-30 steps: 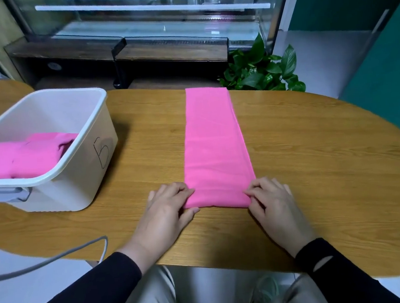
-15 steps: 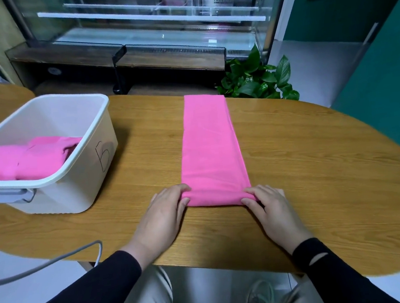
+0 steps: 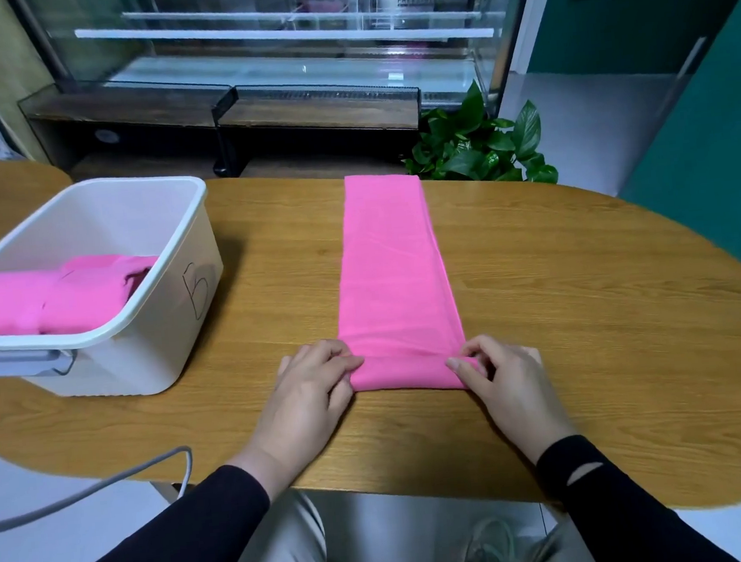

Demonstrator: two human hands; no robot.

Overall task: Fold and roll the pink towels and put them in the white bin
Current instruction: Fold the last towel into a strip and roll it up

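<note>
The surface (image 3: 586,306) is wood-grain, smooth with a soft sheen. The pink towel (image 3: 393,278) is matt cloth, as are the rolled towels (image 3: 48,300) in the white bin (image 3: 175,324) of smooth, slightly glossy plastic. The display case (image 3: 294,41) behind is shiny glass.

The towel (image 3: 397,274) under my fingers is plain hot pink on the honey-brown wood-grain table (image 3: 586,306). At ten o'clock the white bin (image 3: 174,307) bears a pencilled grey mark and holds pink towels (image 3: 47,295). My sleeves (image 3: 194,538) are black.
</note>
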